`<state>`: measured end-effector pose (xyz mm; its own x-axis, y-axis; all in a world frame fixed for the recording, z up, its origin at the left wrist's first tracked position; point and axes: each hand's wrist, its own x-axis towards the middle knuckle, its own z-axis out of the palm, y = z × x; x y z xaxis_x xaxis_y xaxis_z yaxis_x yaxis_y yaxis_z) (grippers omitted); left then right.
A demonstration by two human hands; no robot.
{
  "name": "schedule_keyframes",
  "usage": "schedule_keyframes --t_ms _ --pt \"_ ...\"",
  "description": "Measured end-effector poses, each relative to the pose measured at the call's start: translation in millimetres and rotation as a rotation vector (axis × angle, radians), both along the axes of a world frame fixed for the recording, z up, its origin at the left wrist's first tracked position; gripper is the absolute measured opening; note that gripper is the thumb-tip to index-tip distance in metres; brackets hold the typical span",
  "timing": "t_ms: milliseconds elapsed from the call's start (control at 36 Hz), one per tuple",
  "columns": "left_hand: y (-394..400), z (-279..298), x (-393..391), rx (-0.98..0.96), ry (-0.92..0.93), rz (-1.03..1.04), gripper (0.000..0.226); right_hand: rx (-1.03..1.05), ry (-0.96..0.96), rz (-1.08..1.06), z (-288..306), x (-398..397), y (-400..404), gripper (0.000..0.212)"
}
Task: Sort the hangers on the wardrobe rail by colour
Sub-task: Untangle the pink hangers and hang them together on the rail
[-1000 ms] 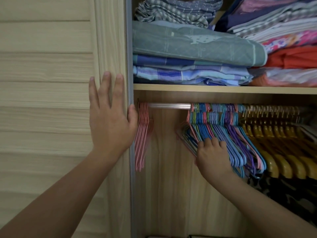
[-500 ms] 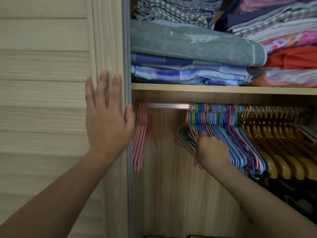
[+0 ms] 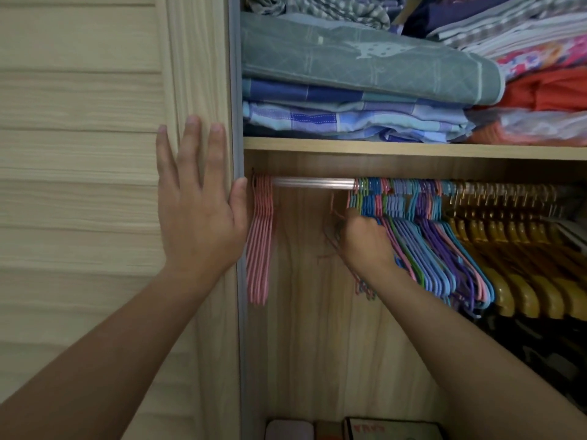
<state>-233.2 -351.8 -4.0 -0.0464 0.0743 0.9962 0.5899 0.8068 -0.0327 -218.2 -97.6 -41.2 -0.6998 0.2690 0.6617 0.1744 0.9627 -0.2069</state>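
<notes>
So far I log only the pink hangers [image 3: 260,236] grouped at the rail's [image 3: 313,182] left end; my right hand [image 3: 365,246] curls round blurred hangers pulled from the mixed bunch [image 3: 422,236], left hand [image 3: 197,214] flat on the door [image 3: 79,122]; most sorting remains.

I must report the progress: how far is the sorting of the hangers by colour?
Done: a group of pink hangers hangs alone at the rail's left end, and the yellow hangers are together on the right. In hand: the right hand grips a hanger, blurred, at the left edge of the mixed bunch; the left hand rests flat on the door. Left: that bunch, with blue, purple, green and pink mixed.
</notes>
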Motion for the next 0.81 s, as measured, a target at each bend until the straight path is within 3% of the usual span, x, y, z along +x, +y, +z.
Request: schedule_keyframes --t_ms 167,306,361,417,500,583,639,667,694,806 --pt "14 -26 15 -0.002 -0.127 0.052 0.061 -0.098 0.012 0.093 -50 40 -23 0.026" --pt "25 -159 64 -0.040 -0.261 -0.163 0.063 -0.402 -0.178 0.134 -141 98 -27 0.033" --pt "27 -235 88 -0.038 -0.546 -0.274 0.062 -0.637 -0.281 0.122 -187 119 -23 0.032" --pt "30 -295 116 0.010 -1.023 -0.376 0.054 -0.836 -0.383 0.097 -227 136 -19 0.027" --pt "25 -379 145 -0.042 -1.639 -0.398 0.031 -0.859 -0.551 0.106 -273 158 -10 0.020" --pt "2 -481 148 -0.251 -1.907 -0.433 0.030 -0.884 -0.681 0.103 -295 180 4 0.025" --pt "-24 -576 129 -0.248 -1.965 -0.421 0.043 -0.996 -0.686 0.122 -286 192 10 0.022" --pt "-33 -595 126 -0.233 -1.974 -0.438 0.049 -1.076 -0.681 0.148 -280 197 14 0.021" --pt "-37 -596 125 -0.229 -1.986 -0.484 0.051 -1.137 -0.676 0.181 -273 202 19 0.020" --pt "-19 -509 141 -0.096 -2.027 -0.535 0.034 -1.251 -0.610 0.328 -250 215 38 0.024"
